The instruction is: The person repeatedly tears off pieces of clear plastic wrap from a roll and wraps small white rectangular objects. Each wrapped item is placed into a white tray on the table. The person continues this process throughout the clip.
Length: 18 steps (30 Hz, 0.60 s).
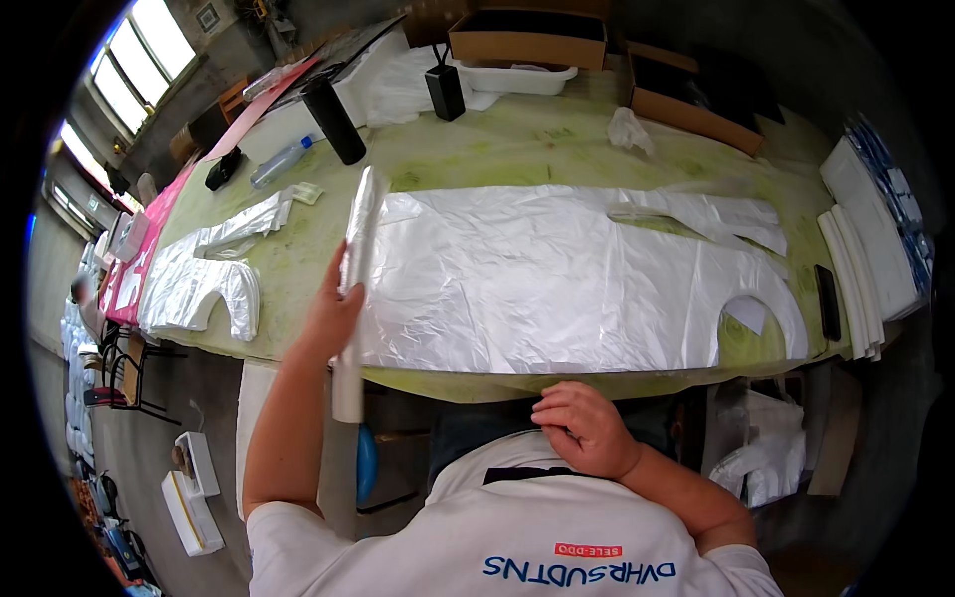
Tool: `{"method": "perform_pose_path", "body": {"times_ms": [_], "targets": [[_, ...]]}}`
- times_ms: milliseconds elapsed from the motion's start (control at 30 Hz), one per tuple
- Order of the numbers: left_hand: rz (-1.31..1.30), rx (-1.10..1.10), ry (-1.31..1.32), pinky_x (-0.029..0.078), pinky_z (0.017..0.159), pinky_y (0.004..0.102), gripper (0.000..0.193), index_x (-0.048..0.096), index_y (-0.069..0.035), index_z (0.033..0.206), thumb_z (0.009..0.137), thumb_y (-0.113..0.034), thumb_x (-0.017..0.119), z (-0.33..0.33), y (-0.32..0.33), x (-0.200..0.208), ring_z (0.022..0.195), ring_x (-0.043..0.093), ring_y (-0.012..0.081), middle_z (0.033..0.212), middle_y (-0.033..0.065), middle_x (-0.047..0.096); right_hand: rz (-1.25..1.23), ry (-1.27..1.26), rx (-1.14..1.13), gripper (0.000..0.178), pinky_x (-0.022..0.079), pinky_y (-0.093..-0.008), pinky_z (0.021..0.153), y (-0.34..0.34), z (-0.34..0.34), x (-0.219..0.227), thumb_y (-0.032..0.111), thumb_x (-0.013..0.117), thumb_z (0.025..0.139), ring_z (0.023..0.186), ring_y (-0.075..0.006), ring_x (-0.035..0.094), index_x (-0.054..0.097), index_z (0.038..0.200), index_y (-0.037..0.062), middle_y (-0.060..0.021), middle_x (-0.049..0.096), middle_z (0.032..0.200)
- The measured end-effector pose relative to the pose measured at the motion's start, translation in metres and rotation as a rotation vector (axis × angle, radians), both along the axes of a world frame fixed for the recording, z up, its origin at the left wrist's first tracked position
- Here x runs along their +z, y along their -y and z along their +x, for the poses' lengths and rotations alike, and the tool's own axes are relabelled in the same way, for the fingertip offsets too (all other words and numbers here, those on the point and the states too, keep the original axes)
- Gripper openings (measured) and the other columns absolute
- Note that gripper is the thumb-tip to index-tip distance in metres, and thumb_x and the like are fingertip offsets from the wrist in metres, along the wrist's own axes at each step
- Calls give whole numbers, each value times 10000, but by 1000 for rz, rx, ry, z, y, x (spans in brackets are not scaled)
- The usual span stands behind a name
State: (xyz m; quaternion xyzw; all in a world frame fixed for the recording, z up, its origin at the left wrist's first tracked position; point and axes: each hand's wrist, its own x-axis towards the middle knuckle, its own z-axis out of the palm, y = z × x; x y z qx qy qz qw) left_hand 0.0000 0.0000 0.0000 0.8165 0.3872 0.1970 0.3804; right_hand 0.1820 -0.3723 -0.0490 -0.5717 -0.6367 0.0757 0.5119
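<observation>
My left hand [332, 310] is closed around a narrow shiny white plastic roll [364, 211], its thumb over the near face. The roll stands across the left edge of a large flat white plastic apron-like sheet [507, 274], and its lower end hangs past the table's front edge. This crinkled sheet has curved cut-outs and strap-like strips at its right end. In front of the table, close to my body, my right hand [587, 428] is loosely closed, with nothing visible in it. A smaller piece of the same plastic [214, 259] lies left of the roll.
On the green-stained table [547, 139] stand a black cylinder [335, 124], a black box [445, 92] and a plastic bottle [282, 163]. Cardboard boxes [527, 45] line the back. A dark phone [827, 301] and white rolls [851, 279] lie at the right edge.
</observation>
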Motion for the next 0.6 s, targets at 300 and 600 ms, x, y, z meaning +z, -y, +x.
{"method": "perform_pose_path", "body": {"times_ms": [300,600], "targets": [[-796,-119,502,550,802,322,779,207,-274,1648,961,-45,495,109,150,-5,913,600,140,1211,84,586,-326,-638,1,701,523,-342,945,-6,-19,17,88,713,943,1114,-214,595,381,1560,105,-140,522,1376],[-789,-138,475,506,964,342,728,310,-202,1619,960,-13,557,141,188,-25,1157,585,209,1435,144,502,-351,-678,-22,749,439,-334,1084,-5,-14,26,132,693,965,1317,-237,538,297,1599,72,-180,499,1505]]}}
